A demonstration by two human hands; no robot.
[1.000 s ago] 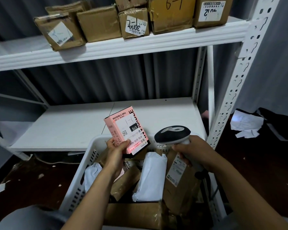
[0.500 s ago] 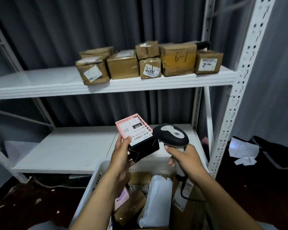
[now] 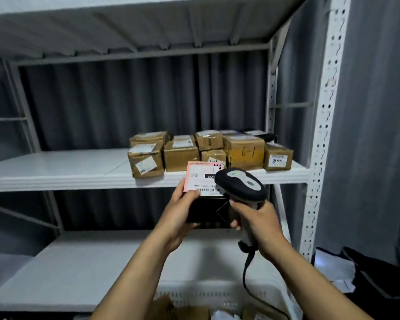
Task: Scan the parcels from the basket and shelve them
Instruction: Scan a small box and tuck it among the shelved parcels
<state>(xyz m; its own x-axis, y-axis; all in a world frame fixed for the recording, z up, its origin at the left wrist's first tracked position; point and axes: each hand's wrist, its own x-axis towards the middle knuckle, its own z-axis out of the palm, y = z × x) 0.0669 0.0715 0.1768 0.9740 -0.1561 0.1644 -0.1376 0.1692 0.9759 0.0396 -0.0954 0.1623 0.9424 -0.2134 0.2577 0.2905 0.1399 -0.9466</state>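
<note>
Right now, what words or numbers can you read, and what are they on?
"6-1": handwritten on a brown box on the shelf.
"70": upside down, on the pink box in the left hand.
All other labels, and the barcode line: too blurred to read.
Scanner in the right hand: no text.

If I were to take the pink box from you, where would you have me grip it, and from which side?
Grip the pink box by its black lower half, from the left or from below. The left hand already holds that end, thumb on the front face. The scanner in the right hand covers the box's right edge, and the barcode label sits on the front, so keep fingers off both.
</note>
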